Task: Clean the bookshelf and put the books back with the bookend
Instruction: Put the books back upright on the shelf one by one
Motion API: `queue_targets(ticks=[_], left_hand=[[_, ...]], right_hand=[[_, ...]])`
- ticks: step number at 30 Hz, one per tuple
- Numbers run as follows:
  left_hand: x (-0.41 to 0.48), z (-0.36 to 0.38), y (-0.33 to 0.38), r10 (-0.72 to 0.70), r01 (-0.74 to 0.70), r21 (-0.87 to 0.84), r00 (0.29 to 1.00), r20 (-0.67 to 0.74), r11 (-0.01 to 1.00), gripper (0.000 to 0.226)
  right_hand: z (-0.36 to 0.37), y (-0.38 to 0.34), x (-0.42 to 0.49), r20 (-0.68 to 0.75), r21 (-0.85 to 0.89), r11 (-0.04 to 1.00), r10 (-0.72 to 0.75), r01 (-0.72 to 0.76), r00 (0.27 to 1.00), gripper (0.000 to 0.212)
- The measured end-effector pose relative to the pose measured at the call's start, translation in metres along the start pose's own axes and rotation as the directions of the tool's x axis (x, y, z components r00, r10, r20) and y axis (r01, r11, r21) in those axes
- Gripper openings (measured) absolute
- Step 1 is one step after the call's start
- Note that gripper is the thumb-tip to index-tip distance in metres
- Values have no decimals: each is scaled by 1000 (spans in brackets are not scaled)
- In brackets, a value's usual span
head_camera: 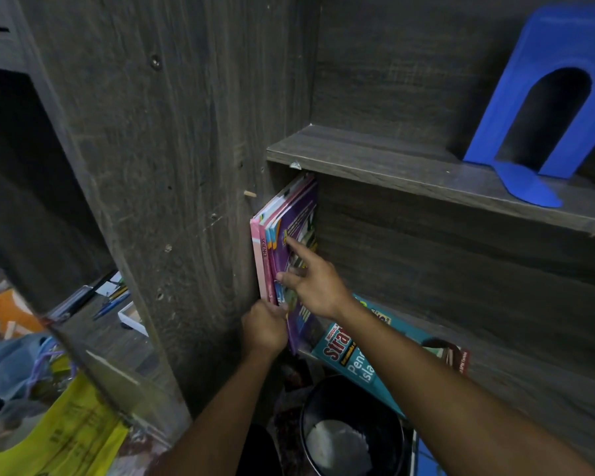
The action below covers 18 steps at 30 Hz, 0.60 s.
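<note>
Several thin books (282, 235) stand upright against the left wall of the lower shelf, a purple cover facing outward. My left hand (264, 329) grips their bottom front corner. Straight fingers of my right hand (315, 281) press flat on the purple cover. A teal book (358, 365) lies flat on the lower shelf under my right forearm, with a dark red book (455, 357) beside it. The blue bookend (543, 108) stands on the upper shelf (392, 163) at the right.
A black waste bin (351, 427) with a white crumpled thing inside sits below the shelf. To the left, beyond the dark wooden side panel (172, 166), a desk holds pens, a white box, a yellow bag (69, 438) and blue cloth.
</note>
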<state>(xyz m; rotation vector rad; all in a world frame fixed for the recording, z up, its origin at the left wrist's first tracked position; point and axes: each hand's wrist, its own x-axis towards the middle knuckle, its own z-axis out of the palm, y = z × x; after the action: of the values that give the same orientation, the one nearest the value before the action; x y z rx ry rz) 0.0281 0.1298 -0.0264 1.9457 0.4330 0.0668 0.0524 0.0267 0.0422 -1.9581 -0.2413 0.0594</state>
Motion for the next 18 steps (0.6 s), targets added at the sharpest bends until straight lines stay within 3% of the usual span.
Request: queue_targets(ticks=[4,8,12,14,18], left_hand=[[1,-3,2,11,4,134,994,-111,991,26],[-7,6,-6,-48,49,58,999,-23,997,39],[-15,30,-19,-107,66,210,976,190,976,33],[-18,49,-31,-232,192,164,933,276,968,28],[-29,78,-45,-437,495,-12,778,451,869,29]], right_hand=[[-4,3,1,10,-11,1000,29,-29,1000,66],[-7,8,-3,70,18,999,41,-42,997,63],[-24,38,-25,45,-55,991,128,-125,991,58],[-32,64,-42,9,-129,976,179,-177,984,53],[-41,116,-83,-36,-410,875,267,-258,963,52]])
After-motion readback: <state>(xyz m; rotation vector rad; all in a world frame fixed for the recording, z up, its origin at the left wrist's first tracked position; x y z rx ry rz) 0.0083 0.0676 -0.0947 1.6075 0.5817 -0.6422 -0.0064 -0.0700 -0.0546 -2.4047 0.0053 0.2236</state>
